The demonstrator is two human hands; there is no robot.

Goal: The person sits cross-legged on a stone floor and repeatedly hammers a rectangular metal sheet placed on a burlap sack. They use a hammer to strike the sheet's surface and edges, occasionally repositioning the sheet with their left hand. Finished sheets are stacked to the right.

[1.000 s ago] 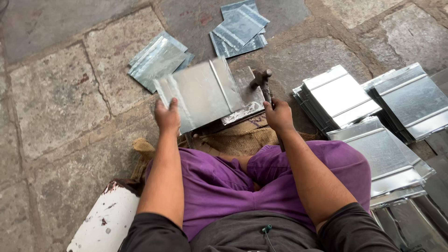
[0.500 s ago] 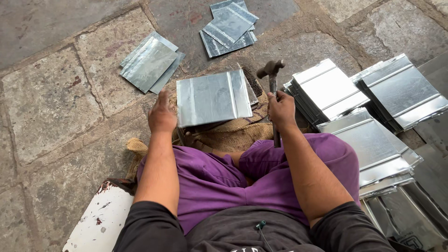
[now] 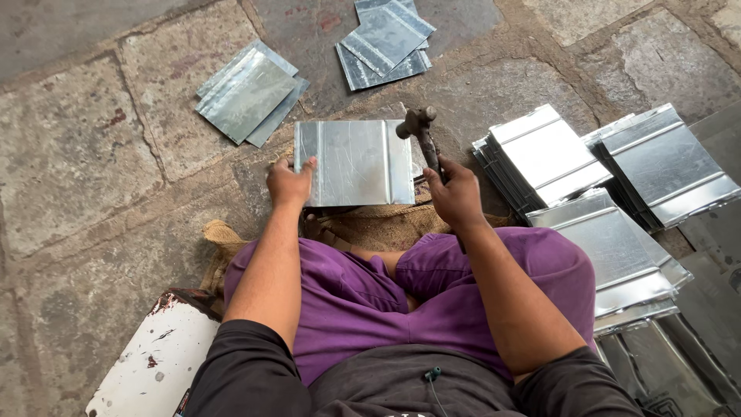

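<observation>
My left hand (image 3: 289,184) clamps the metal sheet's (image 3: 353,162) left edge to steady it, while my right hand (image 3: 455,194) grips the hammer (image 3: 421,133), poised above its right edge.

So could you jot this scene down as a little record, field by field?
left hand: grips the left edge of the metal sheet
right hand: holds a hammer, its head at the sheet's right edge
sheet: flat, ridged along both sides
under sheet: burlap
piles: sheets upper left, sheets at top, stacks on the right
ground: stone paving
</observation>
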